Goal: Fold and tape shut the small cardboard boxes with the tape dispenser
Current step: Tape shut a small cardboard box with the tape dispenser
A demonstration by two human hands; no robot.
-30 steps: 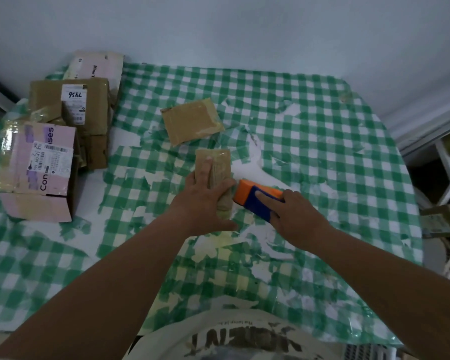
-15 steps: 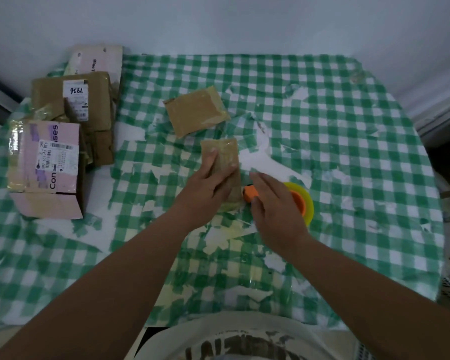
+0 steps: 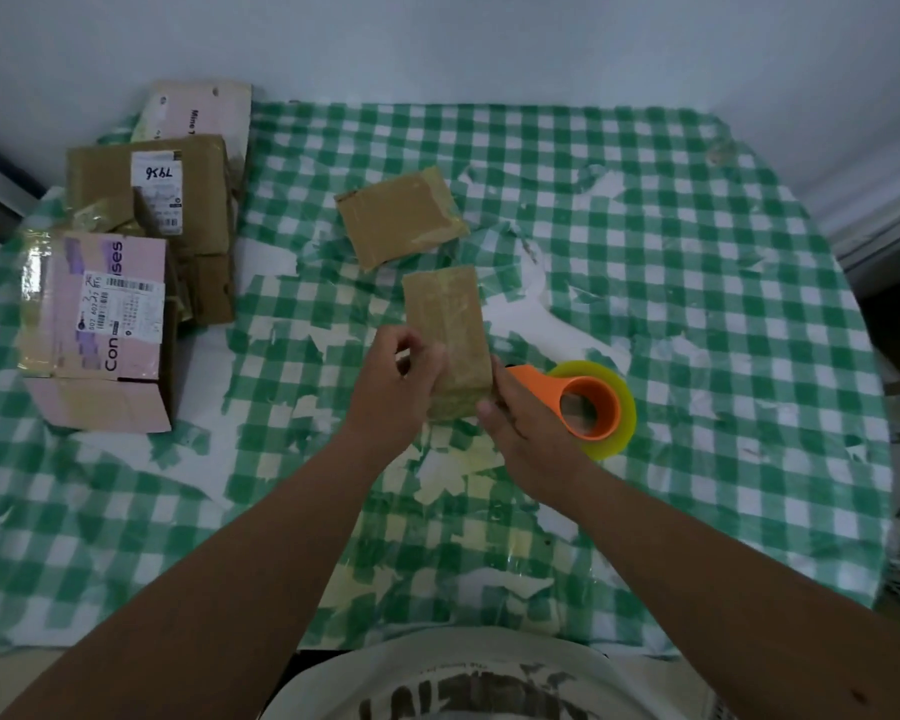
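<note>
Since half a second ago the right hand (image 3: 528, 433) has let go of the dispenser (image 3: 585, 402) and joined the left hand (image 3: 393, 392) on the box (image 3: 448, 330).

The box stands between both hands above the table (image 3: 697, 304): left fingers curl round its left side, right fingers grip its near right corner. The orange dispenser with its yellow tape roll lies on the table just right of the right hand. A flat brown box (image 3: 401, 215) lies just beyond; bigger boxes (image 3: 126, 283) sit far left.
</note>
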